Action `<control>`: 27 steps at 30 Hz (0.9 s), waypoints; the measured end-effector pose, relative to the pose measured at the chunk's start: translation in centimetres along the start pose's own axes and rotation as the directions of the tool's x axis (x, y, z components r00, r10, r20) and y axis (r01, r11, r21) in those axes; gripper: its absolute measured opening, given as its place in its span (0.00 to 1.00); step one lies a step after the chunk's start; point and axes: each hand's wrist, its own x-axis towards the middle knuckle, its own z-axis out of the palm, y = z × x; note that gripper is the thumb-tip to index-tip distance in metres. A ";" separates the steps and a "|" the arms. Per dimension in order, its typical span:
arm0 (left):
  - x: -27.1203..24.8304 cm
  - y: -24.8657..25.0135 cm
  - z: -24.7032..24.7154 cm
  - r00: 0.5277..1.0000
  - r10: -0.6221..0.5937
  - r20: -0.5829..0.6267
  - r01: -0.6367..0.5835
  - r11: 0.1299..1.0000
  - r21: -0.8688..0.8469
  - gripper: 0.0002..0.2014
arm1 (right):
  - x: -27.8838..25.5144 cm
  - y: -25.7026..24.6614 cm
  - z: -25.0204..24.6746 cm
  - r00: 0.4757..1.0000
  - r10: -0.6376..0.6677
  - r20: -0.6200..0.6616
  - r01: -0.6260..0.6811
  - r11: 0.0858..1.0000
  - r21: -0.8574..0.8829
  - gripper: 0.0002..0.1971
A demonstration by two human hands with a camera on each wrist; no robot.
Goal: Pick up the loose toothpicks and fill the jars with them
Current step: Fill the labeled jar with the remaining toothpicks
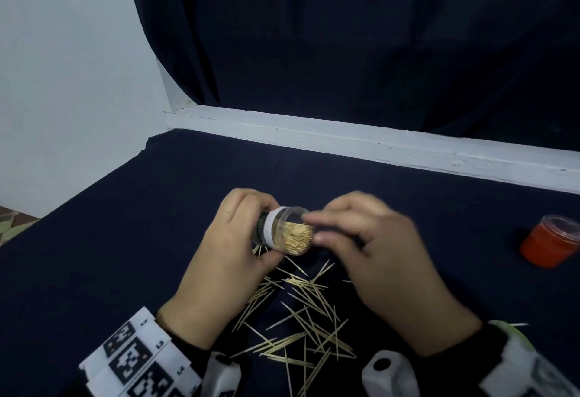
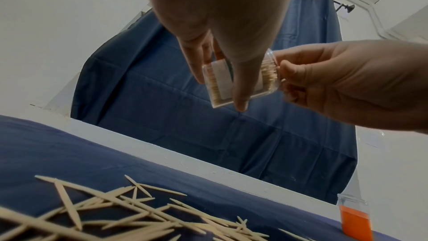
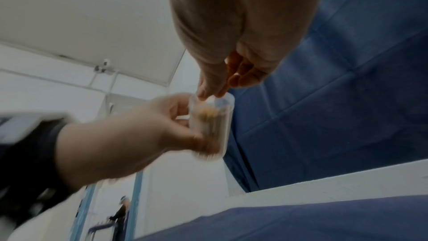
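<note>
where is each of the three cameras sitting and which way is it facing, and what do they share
Head: worn on the head, facing forward and down at the dark cloth; shows the left hand, right hand and both wrist rigs.
Left wrist: low beside the loose toothpicks, looking up along the left hand to the jar.
Right wrist: looking up along the right hand, whose fingertips are at the jar's mouth; blurred.
Shared: all three show both hands and the jar; head and left wrist also show the orange jar.
</note>
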 end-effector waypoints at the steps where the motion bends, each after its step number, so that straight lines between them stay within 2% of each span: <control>1: 0.0 0.0 -0.1 1.000 -0.009 0.003 0.009 1.000 0.003 0.24 | 0.2 0.4 -1.2 0.999 0.014 -0.031 -0.015 0.999 -0.040 0.10; 3: 0.0 -0.2 -0.2 1.000 -0.020 0.007 0.019 1.000 0.012 0.24 | 0.6 2.0 -3.7 0.990 0.138 -0.016 -0.139 0.978 -0.156 0.09; 4: 0.1 -0.2 -0.2 1.000 -0.023 0.008 0.023 1.000 0.017 0.24 | 0.6 2.9 -4.8 0.961 0.270 0.062 -0.247 0.936 -0.251 0.10; 5: 0.1 -0.3 -0.2 1.000 -0.028 0.010 0.028 0.999 0.020 0.24 | 0.6 3.9 -5.5 0.886 0.431 0.168 -0.341 0.854 -0.392 0.12; 6: 0.1 -0.4 -0.2 0.999 -0.034 0.013 0.034 0.999 0.022 0.24 | 0.4 4.7 -5.9 0.783 0.566 0.256 -0.358 0.748 -0.559 0.16; 7: 0.1 -0.4 -0.1 0.999 -0.039 0.016 0.039 0.999 0.022 0.23 | 0.1 5.3 -6.0 0.677 0.660 0.324 -0.300 0.651 -0.698 0.21; 9: 0.1 -0.5 -0.1 0.999 -0.042 0.016 0.042 0.999 0.022 0.23 | -0.4 6.1 -5.6 0.504 0.760 0.410 -0.164 0.550 -0.819 0.31; 11: 0.1 -0.4 -0.1 0.999 -0.039 0.018 0.039 0.999 0.018 0.23 | -0.9 6.6 -4.8 0.393 0.801 0.452 -0.092 0.523 -0.847 0.37; 12: 0.1 -0.4 0.0 0.999 -0.036 0.019 0.036 0.999 0.017 0.23 | -1.2 6.9 -4.5 0.368 0.803 0.469 -0.060 0.524 -0.849 0.38; 15: 0.0 -0.4 -0.1 0.999 -0.033 0.015 0.032 0.999 0.024 0.23 | -1.1 7.5 -4.2 0.378 0.775 0.507 -0.014 0.552 -0.834 0.36; 20: -0.1 -0.6 -0.3 0.999 -0.048 0.010 0.047 0.998 0.032 0.23 | -0.5 7.3 -4.0 0.417 0.696 0.584 0.034 0.630 -0.776 0.15; 24: 0.0 -0.7 -0.3 0.998 -0.054 0.013 0.054 0.998 0.041 0.24 | -0.2 7.2 -2.9 0.405 0.628 0.664 0.099 0.692 -0.715 0.10; 25: 0.0 -0.7 -0.3 0.998 -0.054 0.011 0.053 0.998 0.044 0.24 | -0.2 7.3 -2.7 0.423 0.595 0.683 0.078 0.727 -0.682 0.09; 27: 0.0 -0.6 -0.2 0.999 -0.051 0.018 0.050 0.997 0.051 0.24 | 0.0 7.3 -2.9 0.470 0.538 0.699 -0.054 0.808 -0.586 0.08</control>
